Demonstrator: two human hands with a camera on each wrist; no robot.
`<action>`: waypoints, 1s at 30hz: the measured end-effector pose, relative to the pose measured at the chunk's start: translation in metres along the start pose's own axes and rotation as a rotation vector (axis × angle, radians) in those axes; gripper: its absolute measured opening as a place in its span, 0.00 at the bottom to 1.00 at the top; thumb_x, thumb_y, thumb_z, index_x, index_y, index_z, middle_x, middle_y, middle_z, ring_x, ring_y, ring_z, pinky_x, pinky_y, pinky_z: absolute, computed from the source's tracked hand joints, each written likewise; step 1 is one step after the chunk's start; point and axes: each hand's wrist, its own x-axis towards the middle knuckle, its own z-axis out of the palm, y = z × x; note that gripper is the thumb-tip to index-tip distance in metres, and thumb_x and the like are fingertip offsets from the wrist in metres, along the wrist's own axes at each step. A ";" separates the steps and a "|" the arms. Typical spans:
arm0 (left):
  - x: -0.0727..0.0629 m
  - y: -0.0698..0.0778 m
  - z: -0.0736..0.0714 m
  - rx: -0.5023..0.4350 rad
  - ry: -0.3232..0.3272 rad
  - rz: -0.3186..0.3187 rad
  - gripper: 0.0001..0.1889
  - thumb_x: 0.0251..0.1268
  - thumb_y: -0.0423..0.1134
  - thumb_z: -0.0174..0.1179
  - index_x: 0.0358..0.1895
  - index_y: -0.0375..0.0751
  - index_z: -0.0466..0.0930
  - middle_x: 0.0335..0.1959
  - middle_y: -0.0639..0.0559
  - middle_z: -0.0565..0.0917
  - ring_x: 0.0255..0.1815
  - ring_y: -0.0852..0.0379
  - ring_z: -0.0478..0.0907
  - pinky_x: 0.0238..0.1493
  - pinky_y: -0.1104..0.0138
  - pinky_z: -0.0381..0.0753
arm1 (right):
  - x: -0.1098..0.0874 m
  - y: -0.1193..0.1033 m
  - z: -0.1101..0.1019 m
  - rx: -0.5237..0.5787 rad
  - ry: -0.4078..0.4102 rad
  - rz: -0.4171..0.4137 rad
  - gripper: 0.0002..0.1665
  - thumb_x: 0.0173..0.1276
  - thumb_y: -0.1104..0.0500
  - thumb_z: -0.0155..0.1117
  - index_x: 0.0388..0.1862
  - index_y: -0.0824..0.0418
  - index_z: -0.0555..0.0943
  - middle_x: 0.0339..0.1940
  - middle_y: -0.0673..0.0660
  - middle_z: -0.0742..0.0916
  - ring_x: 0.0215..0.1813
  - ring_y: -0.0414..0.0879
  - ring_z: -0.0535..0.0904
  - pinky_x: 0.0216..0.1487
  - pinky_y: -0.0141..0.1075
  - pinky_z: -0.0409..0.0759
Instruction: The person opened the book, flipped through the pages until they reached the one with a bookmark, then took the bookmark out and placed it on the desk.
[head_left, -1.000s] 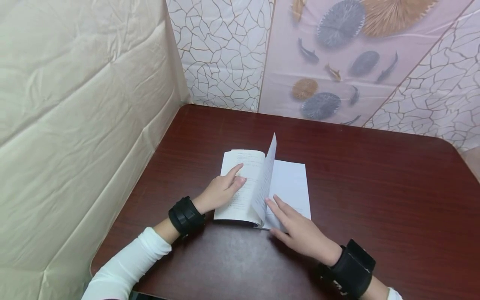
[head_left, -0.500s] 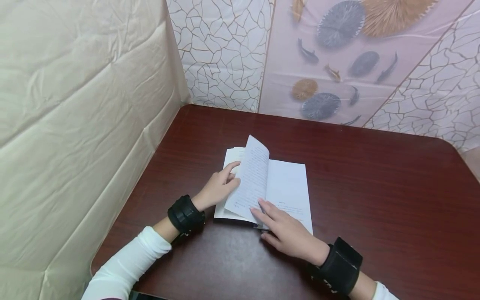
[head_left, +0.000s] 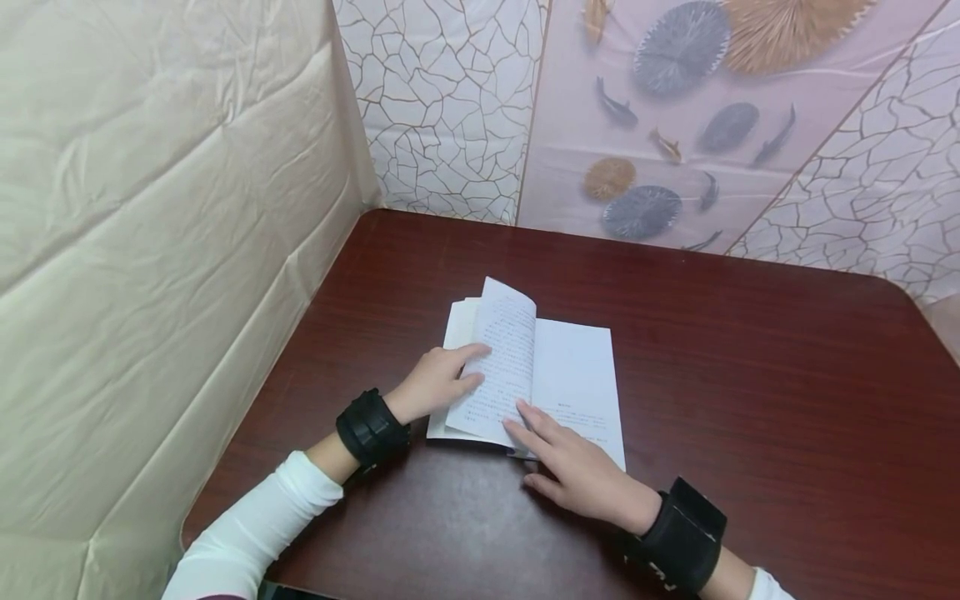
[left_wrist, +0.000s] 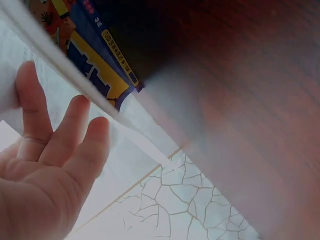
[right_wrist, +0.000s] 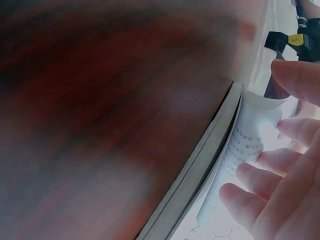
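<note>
An open book point(head_left: 573, 358) with printed white pages lies on the dark reddish-brown table. One page point(head_left: 507, 333) leans over the left side, slightly lifted, its top corner standing up. My left hand point(head_left: 433, 387) rests at that page's left part, index finger and thumb extended over it. In the left wrist view, the fingers of the left hand point(left_wrist: 60, 145) are apart beside the pages, with a colourful cover point(left_wrist: 97, 60) beneath. My right hand point(head_left: 581, 471) lies near the spine at the lower edge, fingers spread. The right wrist view shows the right hand point(right_wrist: 285, 185) beside the book's thick edge point(right_wrist: 195, 165).
Black bands point(head_left: 372, 429) circle both wrists. A cream cloth point(head_left: 187, 275) hangs along the table's left side. Behind the far edge stands a patterned backdrop point(head_left: 450, 108). The bare tabletop point(head_left: 765, 383) extends to the right. A dark object point(head_left: 292, 592) shows at the bottom edge.
The page has swung over from upright to the left. My right hand followed it leftward, then stayed near the spine. The left hand's index finger has come down onto the page.
</note>
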 end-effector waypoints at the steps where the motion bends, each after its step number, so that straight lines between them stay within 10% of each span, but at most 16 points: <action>1: 0.000 0.000 0.000 0.010 -0.006 0.007 0.20 0.58 0.36 0.54 0.56 0.40 0.71 0.37 0.44 0.83 0.19 0.64 0.66 0.25 0.74 0.66 | -0.001 0.000 0.000 0.001 -0.002 0.003 0.40 0.55 0.52 0.63 0.66 0.56 0.60 0.68 0.60 0.62 0.65 0.51 0.64 0.54 0.43 0.72; 8: -0.002 0.002 0.004 0.099 -0.002 -0.008 0.16 0.57 0.36 0.56 0.50 0.42 0.77 0.44 0.48 0.82 0.18 0.64 0.64 0.26 0.74 0.66 | -0.008 0.002 -0.001 0.034 -0.035 0.070 0.41 0.56 0.51 0.63 0.67 0.58 0.59 0.68 0.61 0.61 0.65 0.52 0.64 0.55 0.43 0.72; 19: -0.004 0.004 0.006 0.191 0.048 -0.013 0.14 0.53 0.36 0.59 0.45 0.42 0.80 0.43 0.49 0.82 0.47 0.54 0.77 0.45 0.62 0.75 | -0.020 0.014 -0.003 -0.013 -0.018 0.173 0.39 0.54 0.52 0.65 0.64 0.61 0.63 0.65 0.64 0.66 0.64 0.54 0.65 0.55 0.44 0.71; 30: -0.004 0.000 0.007 0.212 0.057 -0.027 0.14 0.53 0.35 0.59 0.45 0.42 0.80 0.42 0.50 0.83 0.43 0.55 0.77 0.42 0.64 0.75 | -0.024 0.021 -0.011 -0.068 -0.061 0.276 0.39 0.51 0.50 0.67 0.60 0.65 0.67 0.61 0.69 0.69 0.63 0.60 0.65 0.55 0.50 0.69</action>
